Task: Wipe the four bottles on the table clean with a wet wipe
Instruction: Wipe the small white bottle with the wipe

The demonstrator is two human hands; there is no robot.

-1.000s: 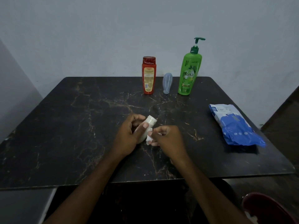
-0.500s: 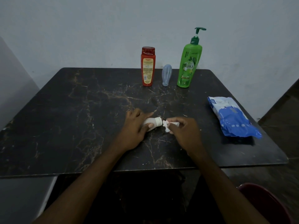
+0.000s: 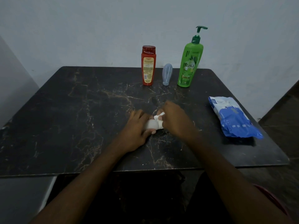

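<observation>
Left hand (image 3: 136, 128) curls round small white plastic bottle (image 3: 151, 124). Right hand (image 3: 176, 121), just beside it, pinches crumpled white wet wipe (image 3: 159, 114) against bottle.

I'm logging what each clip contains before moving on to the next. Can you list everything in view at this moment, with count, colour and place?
table: 1, black with pale marble veins, fills the middle of the view
wall: 1, pale grey, behind the table
red bottle: 1, red with a yellow label, upright at the far edge
pale blue bottle: 1, small, between the red and green bottles
green pump bottle: 1, green, upright, right of the blue one
wipes pack: 1, blue and white, lying on the table's right side
red object: 1, bottom right, mostly hidden
white bottle: 1, white, in the left hand
wet wipe: 1, white, against the white bottle
left hand: holds the white bottle
right hand: pinches the wet wipe
</observation>
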